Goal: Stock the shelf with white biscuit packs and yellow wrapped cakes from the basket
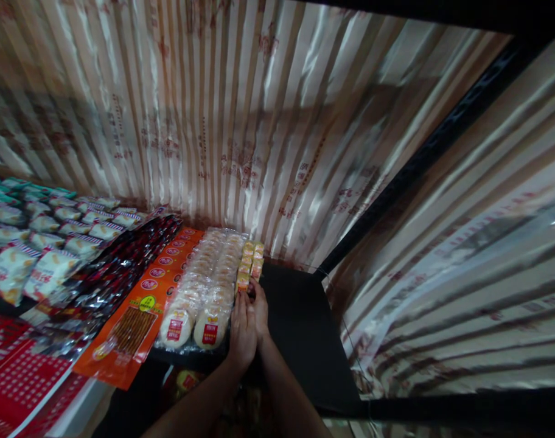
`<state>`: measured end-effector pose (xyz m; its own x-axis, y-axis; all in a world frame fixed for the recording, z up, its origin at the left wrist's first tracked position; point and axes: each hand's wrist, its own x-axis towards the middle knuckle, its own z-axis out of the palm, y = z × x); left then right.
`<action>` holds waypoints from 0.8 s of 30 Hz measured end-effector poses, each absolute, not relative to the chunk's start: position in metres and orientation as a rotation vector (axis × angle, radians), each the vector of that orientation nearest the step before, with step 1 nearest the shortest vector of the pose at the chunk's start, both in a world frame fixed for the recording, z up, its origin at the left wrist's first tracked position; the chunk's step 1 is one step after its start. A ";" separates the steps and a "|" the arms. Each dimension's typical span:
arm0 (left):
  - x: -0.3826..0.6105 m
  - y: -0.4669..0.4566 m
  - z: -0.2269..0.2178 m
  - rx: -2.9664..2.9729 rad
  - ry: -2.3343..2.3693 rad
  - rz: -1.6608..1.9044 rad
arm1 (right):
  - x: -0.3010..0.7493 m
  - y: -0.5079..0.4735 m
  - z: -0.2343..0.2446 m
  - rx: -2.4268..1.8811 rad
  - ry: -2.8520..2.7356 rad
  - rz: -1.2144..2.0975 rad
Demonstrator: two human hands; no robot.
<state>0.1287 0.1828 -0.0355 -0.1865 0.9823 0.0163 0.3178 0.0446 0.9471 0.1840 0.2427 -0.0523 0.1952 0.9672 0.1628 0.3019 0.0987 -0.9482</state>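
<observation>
- Because the yellow packs (244,269) are small and set in two narrow files, uneven pressure from the hands could skew a file or tip its front piece; the cause would be one side pressed harder than the other.
- If the left hand (242,325) swings outward, its edge may catch the clear wrap of the cakes (225,274) just beside it and drag the nearest ones askew.
- With the black surface of the shelf (300,322) directly to the right of the files, a sideways nudge might let packs slide that way.
- Too hard a forward press, I judge, could squeeze the files until one piece rides up over the next.
- The yellow packs lie on the shelf straight ahead of the fingertips, toward the sheeting (268,121), with the cakes close on their left and the orange packs (168,267) beyond those.
- The left hand is at the near end of the left file; the right hand (260,307) is right beside it, at the near end of the right file.
- Both hands are close together, fingers drawn in and pointing forward; the light is dim and the tips blur, so I cannot tell whether they pinch a piece or merely press against it.
</observation>
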 end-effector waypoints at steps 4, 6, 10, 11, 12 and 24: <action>0.130 0.185 -0.037 1.355 1.619 1.168 | 0.184 0.243 -0.057 -1.430 -1.294 0.788; 0.130 0.185 -0.037 1.369 1.615 1.140 | 0.184 0.242 -0.057 -1.427 -1.285 0.779; 0.131 0.186 -0.038 1.372 1.608 1.135 | 0.183 0.239 -0.054 -1.450 -1.300 0.762; 0.131 0.186 -0.039 1.369 1.610 1.137 | 0.183 0.239 -0.053 -1.457 -1.318 0.761; 0.131 0.187 -0.040 1.367 1.614 1.137 | 0.183 0.238 -0.052 -1.463 -1.335 0.758; 0.130 0.171 -0.034 1.471 1.656 1.077 | 0.188 0.207 -0.047 -1.465 -1.359 0.652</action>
